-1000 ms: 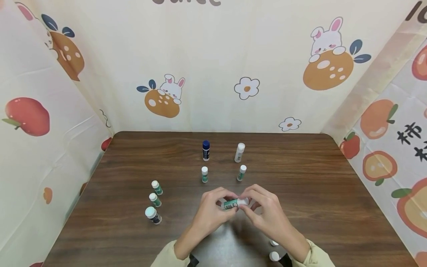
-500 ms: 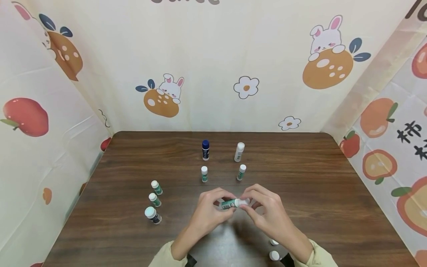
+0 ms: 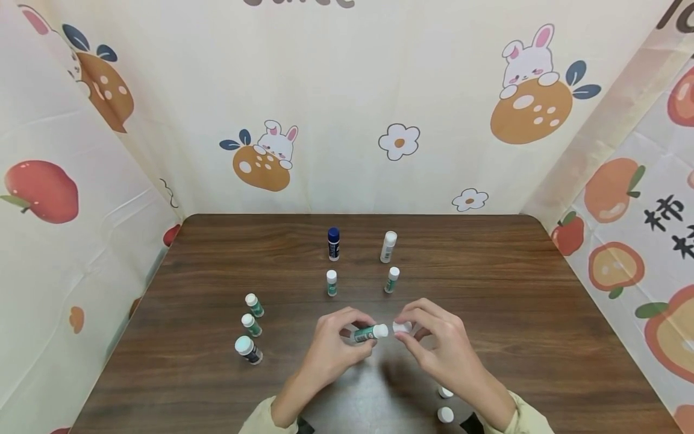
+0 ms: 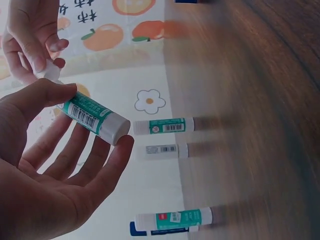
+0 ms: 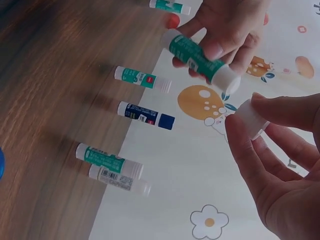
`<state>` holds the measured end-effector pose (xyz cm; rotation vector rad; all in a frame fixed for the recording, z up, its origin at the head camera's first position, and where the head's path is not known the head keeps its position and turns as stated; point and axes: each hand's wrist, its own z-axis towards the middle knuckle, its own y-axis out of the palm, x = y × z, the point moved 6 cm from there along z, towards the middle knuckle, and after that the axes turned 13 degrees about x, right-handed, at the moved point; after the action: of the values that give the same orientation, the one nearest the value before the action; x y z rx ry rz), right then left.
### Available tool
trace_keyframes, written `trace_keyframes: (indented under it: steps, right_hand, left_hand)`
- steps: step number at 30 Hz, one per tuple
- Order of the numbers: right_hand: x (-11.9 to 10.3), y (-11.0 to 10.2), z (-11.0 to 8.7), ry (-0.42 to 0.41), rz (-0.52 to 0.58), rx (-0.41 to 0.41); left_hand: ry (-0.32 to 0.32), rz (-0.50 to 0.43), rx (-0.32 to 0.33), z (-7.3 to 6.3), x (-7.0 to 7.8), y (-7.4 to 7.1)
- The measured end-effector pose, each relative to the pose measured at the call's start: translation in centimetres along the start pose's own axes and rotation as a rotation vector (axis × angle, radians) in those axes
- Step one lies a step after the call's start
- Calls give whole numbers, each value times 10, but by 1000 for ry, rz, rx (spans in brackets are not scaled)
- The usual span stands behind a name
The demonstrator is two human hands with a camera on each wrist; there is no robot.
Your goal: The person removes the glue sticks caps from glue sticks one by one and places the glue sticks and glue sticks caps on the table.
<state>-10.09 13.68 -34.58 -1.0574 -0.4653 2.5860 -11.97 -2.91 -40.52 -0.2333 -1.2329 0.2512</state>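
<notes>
A glue stick (image 3: 366, 333) with a green label is pinched between the thumb and fingers of my left hand (image 3: 335, 345), near the middle of the table. It lies tilted sideways, its white end facing my right hand (image 3: 440, 339). A small white cap (image 3: 402, 327) sits in the fingertips of that right hand, a short gap away from the glue stick. The right wrist view shows the cap (image 5: 251, 119) apart from the glue stick (image 5: 197, 60). In the left wrist view, barcode lettering shows on the glue stick (image 4: 90, 115).
A blue-capped glue stick (image 3: 334, 244), a white one (image 3: 388, 247) and two green ones (image 3: 332, 283) stand ahead. At left are two green glue sticks (image 3: 252, 325) and a dark-labelled one (image 3: 248, 349). Two white round tops (image 3: 445, 415) show by the right forearm.
The white cap has come away from the glue stick. My left hand has shifted slightly left with the glue stick, and my right hand slightly right with the cap.
</notes>
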Motion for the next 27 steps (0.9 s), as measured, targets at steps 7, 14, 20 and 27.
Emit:
trace_keyframes:
  steps: [7,14,20,27]
  right_hand:
    - [8,-7,-5,53,-49,-16]
    - [15,-16,-11,42,-68,9]
    - [23,-24,-21,35,-94,65]
    - [35,-34,-31,51,-169,80]
  left_hand:
    - [-37,-15,45,-6,-7,-12]
    - [-113,-26,63,-14,-13,-27]
    - [-166,-29,74,-22,-19,-37]
    - [-255,-50,103,-32,-29,-51]
